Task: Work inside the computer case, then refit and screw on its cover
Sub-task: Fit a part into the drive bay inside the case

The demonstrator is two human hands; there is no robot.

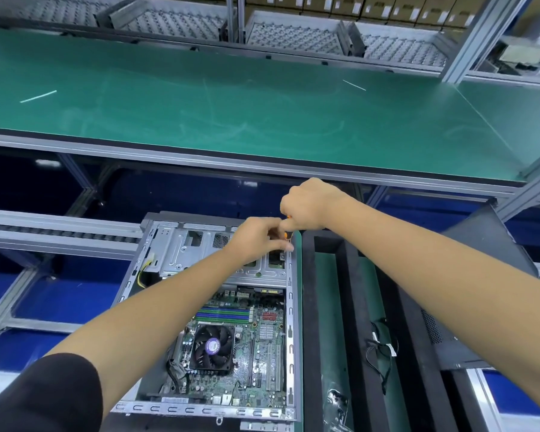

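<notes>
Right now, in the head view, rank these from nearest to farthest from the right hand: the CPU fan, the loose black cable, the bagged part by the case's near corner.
From the right hand, which grips an orange-handled screwdriver at the case's far end:
1. CPU fan, inside the open case, toward the near end.
2. Loose black cable, in the tray right of the case; nearly level with the fan, close call.
3. Bagged part, nearest the camera, clearly farthest.

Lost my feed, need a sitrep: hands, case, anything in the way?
Right hand grips orange-handled screwdriver. Left hand pinching at far right corner of open computer case. Cover off, leaning right. Nothing blocking.
</notes>
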